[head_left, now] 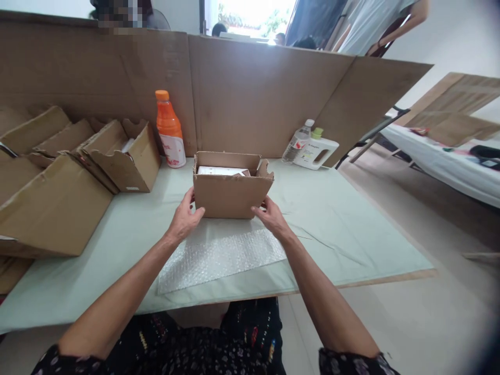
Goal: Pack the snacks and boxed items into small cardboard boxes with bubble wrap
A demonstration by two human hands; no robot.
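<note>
A small open-topped cardboard box [233, 197] stands upright in the middle of the table. Inside it, the top of something white and flat [219, 171] shows; the rest is hidden by the front wall. My left hand [184, 216] grips the box's lower left side, thumb on the front and fingers round the side. On the lower right side, my right hand [274, 214] holds it in the same way. Between my forearms a sheet of bubble wrap [222, 259] lies flat, just in front of the box.
Several cardboard boxes [54, 208] crowd the left side. An orange-capped bottle [170, 130] stands behind on the left; a clear bottle [299, 143] and a white jug [318, 152] stand back right. A tall cardboard partition [258, 99] closes off the rear. People are beyond it.
</note>
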